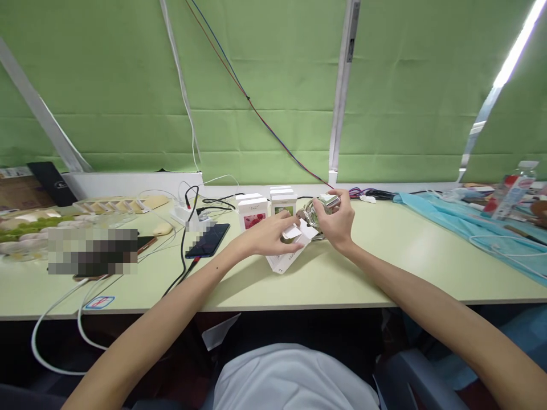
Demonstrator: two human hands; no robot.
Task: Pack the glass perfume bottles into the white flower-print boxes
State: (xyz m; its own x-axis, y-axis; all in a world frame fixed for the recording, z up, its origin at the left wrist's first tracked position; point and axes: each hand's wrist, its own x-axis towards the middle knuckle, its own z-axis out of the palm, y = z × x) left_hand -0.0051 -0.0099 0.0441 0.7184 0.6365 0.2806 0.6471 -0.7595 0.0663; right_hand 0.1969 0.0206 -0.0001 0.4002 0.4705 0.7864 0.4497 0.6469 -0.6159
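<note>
In front of me, my left hand (273, 234) is wrapped round a small white carton (285, 260), which lies tilted with its flaps open toward the right. My right hand (335, 221) grips a shiny, see-through object (314, 212) at the carton's open end. It looks like clear glass or plastic, but the fingers hide part of it and I cannot make out its exact kind. Just behind my left hand stand more white cartons, one with a red fruit picture (254, 221) and another with a green picture (284, 210).
Left of the cartons lie a dark phone (208, 240), a white power strip (184, 216) and black cables. Farther left are a blurred-out device and a pale tray (122, 205). A blue plastic sheet (464, 222) and a bottle (515, 191) occupy the right side. Green fabric (273, 85) hangs behind the table.
</note>
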